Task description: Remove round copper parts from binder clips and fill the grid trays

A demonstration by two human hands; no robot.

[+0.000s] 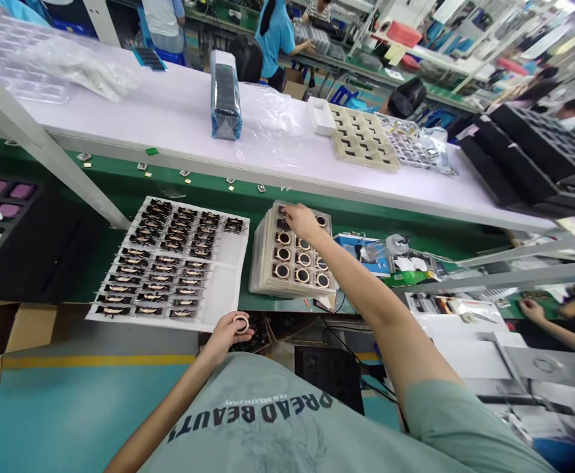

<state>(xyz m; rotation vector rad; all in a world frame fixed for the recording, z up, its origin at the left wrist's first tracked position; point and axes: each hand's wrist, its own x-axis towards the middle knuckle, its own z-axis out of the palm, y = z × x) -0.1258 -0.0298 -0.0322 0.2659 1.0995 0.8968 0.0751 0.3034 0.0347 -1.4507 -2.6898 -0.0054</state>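
My left hand (228, 334) holds a round, gold-rimmed ring-shaped part (241, 324), like a watch case, at the front edge of the bench. My right hand (301, 221) reaches to the far left compartment of a stacked clear tray (294, 289), its fingertips bent down together; what they grip is hidden. Several round, gold-rimmed watch-case-like parts (303, 259) with dark centres sit in the tray's compartments. Left of the stack lies a white foam tray (225, 276) with rows of black-and-gold parts (156, 287) standing in its slots.
A shelf (169, 112) runs behind the bench, bearing a wrapped black stack (226, 98), a beige tray (363, 138) and black trays (528, 151). A slanted white post (55, 151) stands at left. A green bottle (408, 278) lies at right. Other people work beyond.
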